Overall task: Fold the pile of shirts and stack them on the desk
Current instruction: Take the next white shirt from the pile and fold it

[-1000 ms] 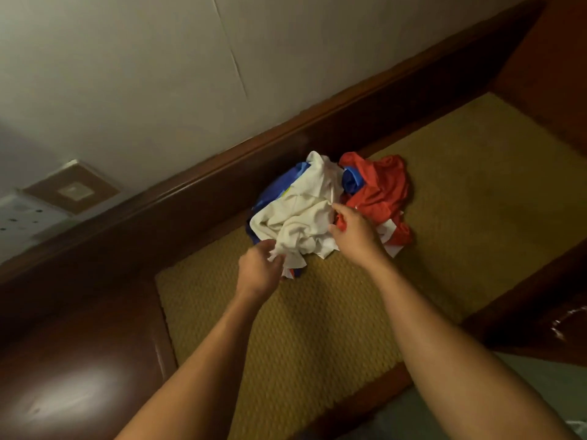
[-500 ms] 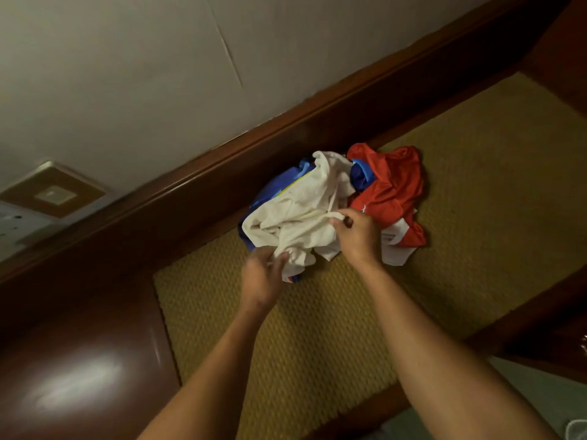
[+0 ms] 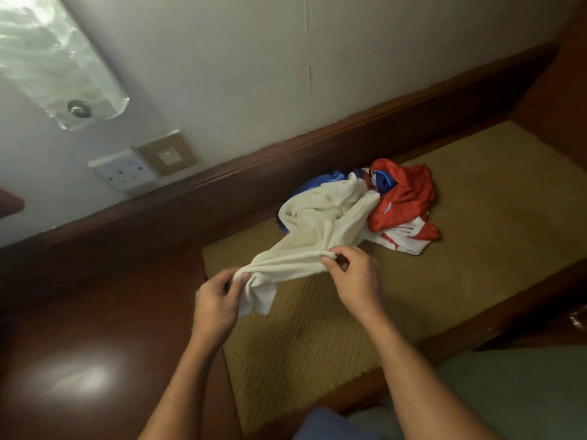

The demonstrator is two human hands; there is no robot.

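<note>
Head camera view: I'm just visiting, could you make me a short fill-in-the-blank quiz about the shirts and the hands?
1. The left hand and right hand both pinch the palest shirt, coloured ____.
2. The red shirt lies on the pile's ____ side.
3. Peeking out behind the palest shirt, nearer the wall, is a third shirt coloured ____.
Missing words: white, right, blue.

Bare forearms (image 3: 422, 385), blue clothing (image 3: 330, 423).
</note>
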